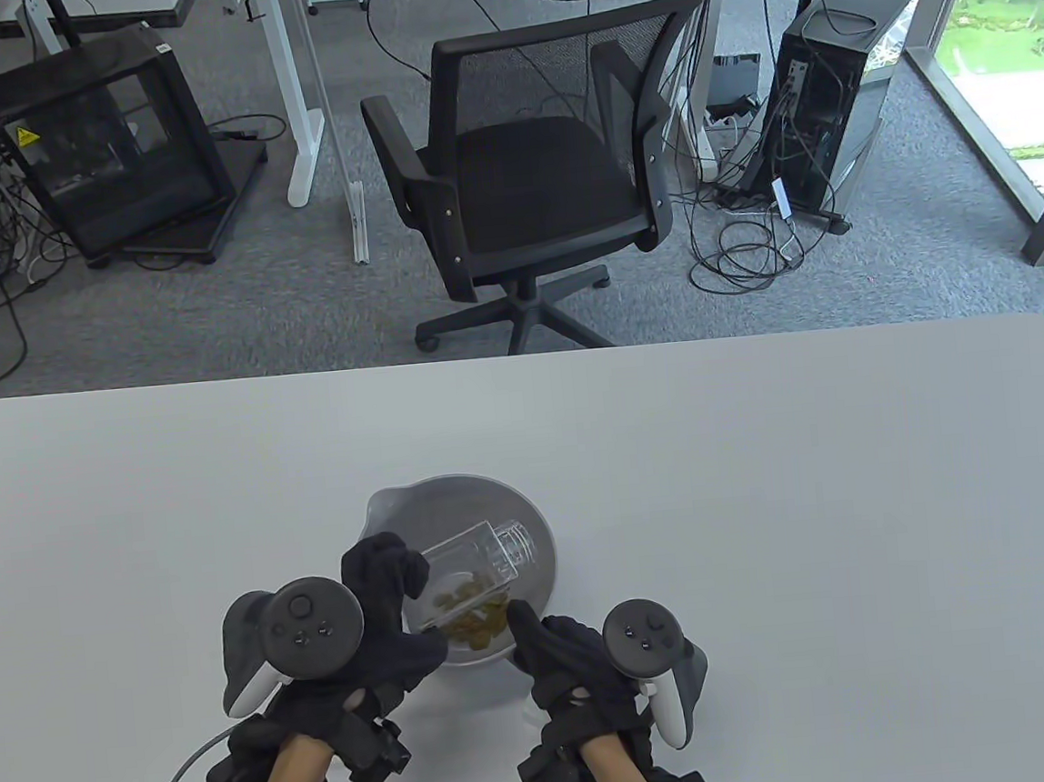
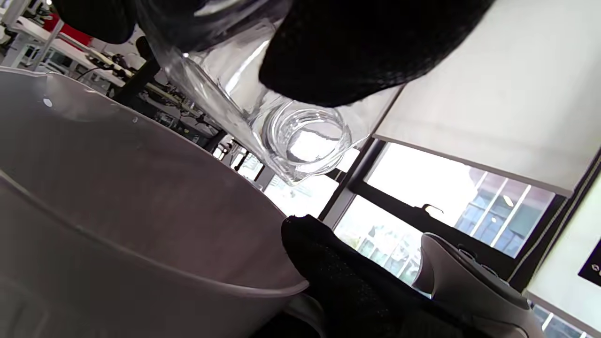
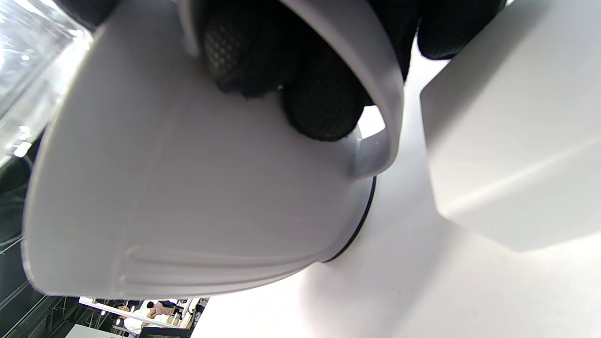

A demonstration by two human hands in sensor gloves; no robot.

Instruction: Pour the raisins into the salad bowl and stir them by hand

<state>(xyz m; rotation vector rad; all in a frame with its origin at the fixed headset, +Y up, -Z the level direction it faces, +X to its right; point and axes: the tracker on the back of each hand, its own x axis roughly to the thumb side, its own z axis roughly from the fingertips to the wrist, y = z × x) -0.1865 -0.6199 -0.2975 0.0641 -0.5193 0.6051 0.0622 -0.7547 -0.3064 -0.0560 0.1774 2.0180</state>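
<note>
Your left hand (image 1: pixel 385 604) grips a clear plastic jar (image 1: pixel 469 569), fingers curled round its base end, and holds it tipped on its side over the grey salad bowl (image 1: pixel 533 522), with the open mouth pointing toward the far right of the bowl. A few raisins (image 1: pixel 467 592) lie along the jar's lower wall, and more raisins sit in a heap on the near side of the bowl's floor, just below the jar. In the left wrist view the jar's mouth (image 2: pixel 307 141) hangs above the bowl's inner wall (image 2: pixel 141 197).

Your right hand (image 1: pixel 568 656) is at the bowl's near rim. In the right wrist view its fingers (image 3: pixel 324 108) are curled through the bowl's handle (image 3: pixel 380 117), holding it, and the bowl stands on the white table (image 1: pixel 769 497). A white block (image 3: pixel 512 141) lies on the table just beside the bowl in that view.

Beyond the table's far edge stands a black office chair (image 1: pixel 540 179) on grey carpet.
</note>
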